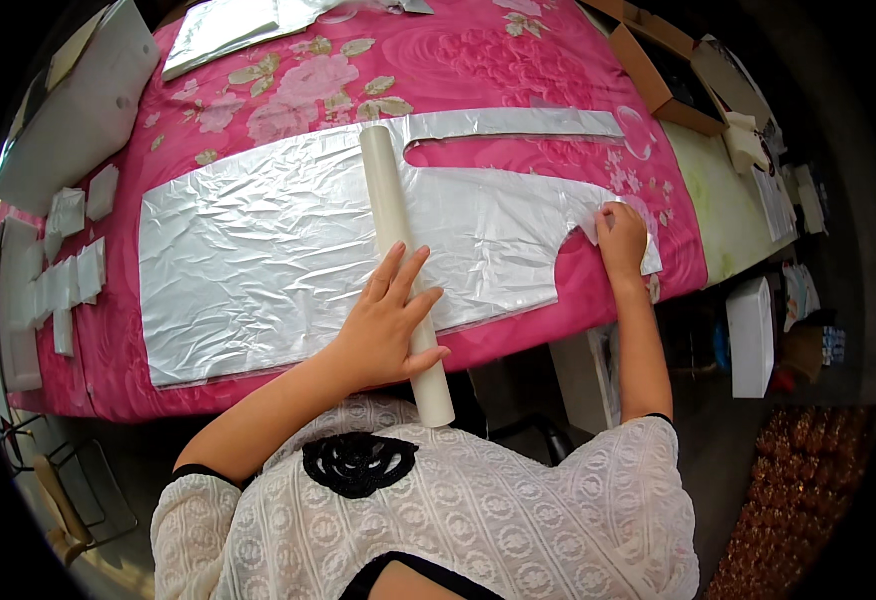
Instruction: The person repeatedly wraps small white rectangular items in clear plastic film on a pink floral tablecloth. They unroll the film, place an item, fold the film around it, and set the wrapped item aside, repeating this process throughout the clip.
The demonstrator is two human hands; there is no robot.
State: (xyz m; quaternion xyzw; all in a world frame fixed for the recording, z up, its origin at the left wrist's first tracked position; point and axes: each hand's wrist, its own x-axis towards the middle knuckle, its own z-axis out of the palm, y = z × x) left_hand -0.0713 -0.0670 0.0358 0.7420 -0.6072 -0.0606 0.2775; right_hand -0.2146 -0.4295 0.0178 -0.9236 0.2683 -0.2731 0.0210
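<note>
Glossy thin sheet and pale tube on a floral-covered table

The silvery, translucent sheet (pixel 258 260) lies flat on the pink floral cloth (pixel 448 70), in front of the person. It is probably very light, limp and rather slippery, and prone to tearing at narrow parts; an edge or corner pinched between fingertips would be the best hold. The pale tube (pixel 388 185), laid across it, looks stiff and smooth and is likely to roll; a palm over its middle should steady it. The left hand (pixel 393 320) rests there, its fingers spread over the tube. The right hand (pixel 620 238) has its fingers drawn together, pinching the sheet's right edge beside a curved cut-out. The sheet is finely crinkled, broad and roughly rectangular at left, with a long strip at the far right, parted from the body by a slot. The tube's near end overhangs the table edge.
</note>
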